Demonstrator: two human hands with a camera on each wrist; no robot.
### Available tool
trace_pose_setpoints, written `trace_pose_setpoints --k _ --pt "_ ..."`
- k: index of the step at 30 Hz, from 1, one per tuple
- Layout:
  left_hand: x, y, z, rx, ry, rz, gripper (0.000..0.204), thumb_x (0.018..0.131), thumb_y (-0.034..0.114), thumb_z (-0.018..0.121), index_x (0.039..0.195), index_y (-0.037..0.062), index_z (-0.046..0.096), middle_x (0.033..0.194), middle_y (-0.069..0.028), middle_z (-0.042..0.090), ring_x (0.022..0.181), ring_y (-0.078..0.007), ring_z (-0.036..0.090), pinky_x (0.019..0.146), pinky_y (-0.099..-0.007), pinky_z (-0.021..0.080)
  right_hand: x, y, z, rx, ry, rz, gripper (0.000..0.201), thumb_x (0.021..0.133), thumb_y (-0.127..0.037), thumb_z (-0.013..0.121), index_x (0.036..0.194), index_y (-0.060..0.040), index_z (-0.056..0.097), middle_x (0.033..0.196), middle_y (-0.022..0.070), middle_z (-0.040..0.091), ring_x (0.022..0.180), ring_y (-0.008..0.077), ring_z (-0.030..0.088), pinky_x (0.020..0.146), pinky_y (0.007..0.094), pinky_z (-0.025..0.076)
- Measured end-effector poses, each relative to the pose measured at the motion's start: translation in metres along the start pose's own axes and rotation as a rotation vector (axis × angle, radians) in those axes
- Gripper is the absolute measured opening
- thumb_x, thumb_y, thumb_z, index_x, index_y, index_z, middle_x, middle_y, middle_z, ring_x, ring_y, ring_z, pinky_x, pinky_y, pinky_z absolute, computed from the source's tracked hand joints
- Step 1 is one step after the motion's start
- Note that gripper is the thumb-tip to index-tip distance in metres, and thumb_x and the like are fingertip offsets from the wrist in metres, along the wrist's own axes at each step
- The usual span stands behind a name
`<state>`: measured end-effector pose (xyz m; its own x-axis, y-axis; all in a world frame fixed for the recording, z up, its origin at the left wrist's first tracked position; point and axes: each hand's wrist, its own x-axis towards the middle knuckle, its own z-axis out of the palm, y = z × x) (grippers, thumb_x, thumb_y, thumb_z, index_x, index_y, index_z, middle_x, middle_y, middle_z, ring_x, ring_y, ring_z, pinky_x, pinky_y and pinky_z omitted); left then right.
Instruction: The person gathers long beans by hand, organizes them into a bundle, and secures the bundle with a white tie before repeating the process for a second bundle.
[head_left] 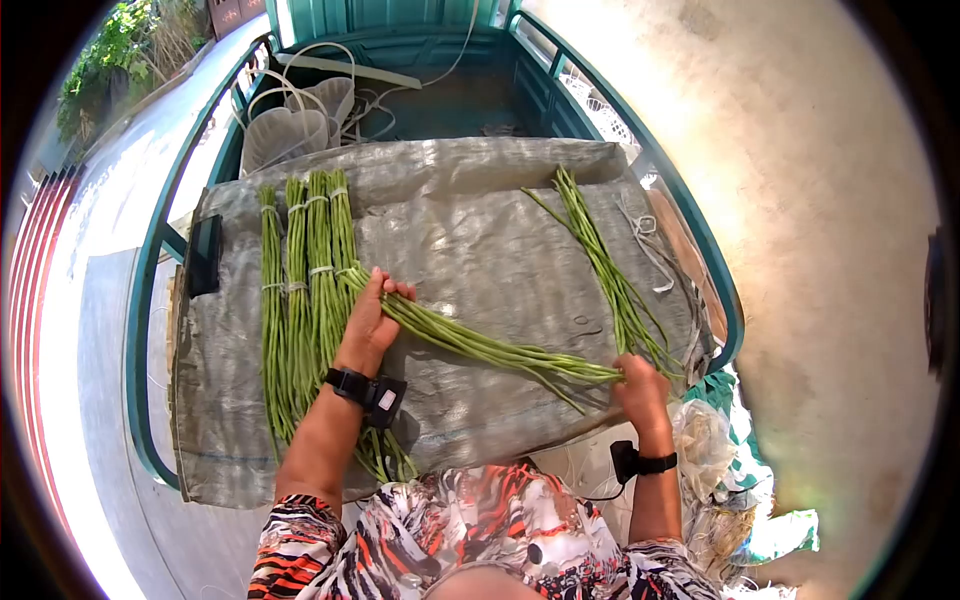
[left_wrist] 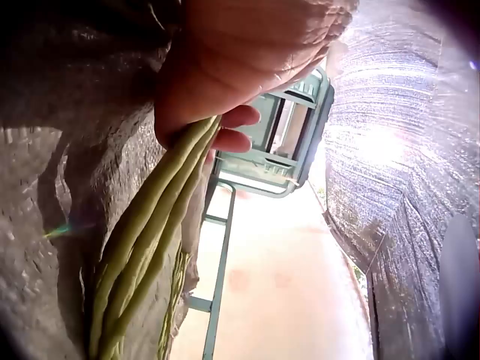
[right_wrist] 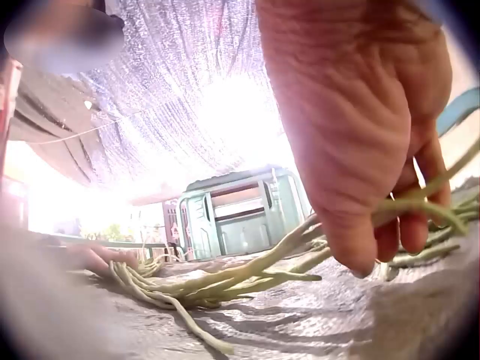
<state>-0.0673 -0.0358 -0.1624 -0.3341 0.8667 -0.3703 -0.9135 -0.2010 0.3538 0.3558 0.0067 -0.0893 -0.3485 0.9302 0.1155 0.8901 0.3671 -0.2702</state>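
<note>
A loose bunch of long green beans (head_left: 480,348) stretches across the grey sheet (head_left: 470,240) between both hands. The left hand (head_left: 372,318) grips its left end, beside the tied bundles; in the left wrist view the beans (left_wrist: 146,232) come out from under the left hand (left_wrist: 240,67). At the other end the right hand (head_left: 642,388) pinches the beans; in the right wrist view thumb and fingers of the right hand (right_wrist: 360,127) close on the beans (right_wrist: 225,283). Several tied bean bundles (head_left: 322,260) lie side by side at left. Another loose pile (head_left: 600,255) lies at right, its lower end near the right hand.
A teal metal rail (head_left: 160,260) frames the cart's sides. White baskets (head_left: 285,135) stand in the cart bed beyond the sheet. A dark flat object (head_left: 204,255) lies at the sheet's left edge, white ties (head_left: 652,240) at its right. Plastic bags (head_left: 705,440) are at lower right.
</note>
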Motion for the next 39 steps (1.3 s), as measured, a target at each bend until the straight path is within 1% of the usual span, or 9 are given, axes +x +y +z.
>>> trace_pose_setpoints --k 3,4,10,17,23,24,30,35,39 --pt "0.001 -0.005 -0.007 0.0 -0.041 -0.061 0.021 0.099 0.027 0.05 0.088 0.0097 0.048 0.067 0.0007 0.05 0.067 -0.0174 0.052 0.084 -0.0406 0.05 -0.001 -0.001 -0.013 -0.336 -0.026 -0.035 0.025 0.068 -0.004 0.064 0.093 -0.0078 0.063 0.09 0.012 0.064 0.09 0.0336 0.061 0.073 0.0451 0.049" --pt "0.0 -0.004 -0.006 0.019 -0.045 -0.061 0.019 0.099 0.026 0.052 0.093 0.0086 0.049 0.067 0.0015 0.05 0.066 -0.0166 0.052 0.081 -0.0386 0.051 0.005 -0.014 -0.02 -0.341 -0.153 0.096 0.024 0.071 -0.006 0.066 0.095 -0.0073 0.064 0.096 0.0125 0.062 0.097 0.0324 0.058 0.078 0.0441 0.048" --pt "-0.001 -0.004 -0.007 0.038 -0.073 -0.122 0.018 0.097 0.021 0.056 0.106 0.0072 0.049 0.066 0.0023 0.05 0.066 -0.0152 0.054 0.076 -0.0362 0.052 0.065 -0.063 0.002 -0.088 0.164 -0.205 0.032 0.076 -0.01 0.068 0.107 -0.0088 0.061 0.107 0.01 0.059 0.1 0.0317 0.057 0.084 0.0433 0.047" --pt "-0.014 0.001 0.012 0.088 -0.008 -0.126 0.021 0.097 0.027 0.055 0.098 0.0066 0.052 0.068 0.0012 0.055 0.076 -0.0213 0.06 0.081 -0.0388 0.053 0.166 -0.024 0.066 -0.232 0.323 -0.263 0.042 0.08 -0.01 0.064 0.121 -0.0097 0.053 0.113 0.0139 0.058 0.104 0.0359 0.055 0.086 0.0469 0.046" --pt "0.002 -0.004 -0.012 0.102 -0.06 -0.15 0.018 0.092 0.025 0.064 0.09 0.0085 0.056 0.062 0.001 0.051 0.066 -0.0183 0.059 0.074 -0.0362 0.054 0.193 -0.02 0.069 -0.425 0.176 -0.069 0.028 0.083 -0.015 0.066 0.109 -0.0092 0.058 0.099 0.0121 0.063 0.098 0.0327 0.059 0.081 0.0465 0.047" --pt "-0.003 -0.001 -0.007 0.097 -0.086 -0.144 0.021 0.095 0.027 0.059 0.095 0.0062 0.056 0.06 0.0043 0.048 0.063 -0.0157 0.056 0.078 -0.0371 0.054 0.194 -0.02 0.071 -0.398 0.231 -0.1 0.017 0.081 -0.015 0.066 0.097 -0.0091 0.059 0.095 0.0111 0.063 0.093 0.0321 0.059 0.08 0.043 0.047" --pt "-0.012 0.002 0.002 0.124 -0.046 -0.146 0.026 0.095 0.026 0.058 0.11 0.0054 0.055 0.099 -0.0098 0.066 0.088 -0.0232 0.064 0.083 -0.0386 0.054 0.196 -0.021 0.073 -0.325 0.318 -0.133 0.014 0.077 -0.013 0.07 0.087 -0.0111 0.061 0.089 0.0076 0.061 0.091 0.0288 0.058 0.076 0.0425 0.048" --pt "-0.017 0.004 0.007 0.185 -0.045 -0.145 0.035 0.099 0.026 0.049 0.122 0.0001 0.048 0.119 -0.0171 0.059 0.101 -0.0269 0.062 0.086 -0.0386 0.054 0.192 -0.027 0.082 -0.223 0.26 -0.101 0.01 0.082 -0.017 0.065 0.085 -0.0097 0.06 0.086 0.0087 0.061 0.086 0.0315 0.059 0.072 0.045 0.048" --pt "-0.01 0.001 0.001 0.179 -0.07 -0.16 0.043 0.098 0.028 0.051 0.132 0.0023 0.042 0.127 -0.0202 0.054 0.11 -0.0298 0.058 0.093 -0.0414 0.051 0.174 -0.072 0.075 0.054 0.263 -0.155 0.009 0.085 -0.014 0.062 0.087 -0.0067 0.059 0.082 0.0092 0.062 0.076 0.026 0.06 0.069 0.038 0.048"
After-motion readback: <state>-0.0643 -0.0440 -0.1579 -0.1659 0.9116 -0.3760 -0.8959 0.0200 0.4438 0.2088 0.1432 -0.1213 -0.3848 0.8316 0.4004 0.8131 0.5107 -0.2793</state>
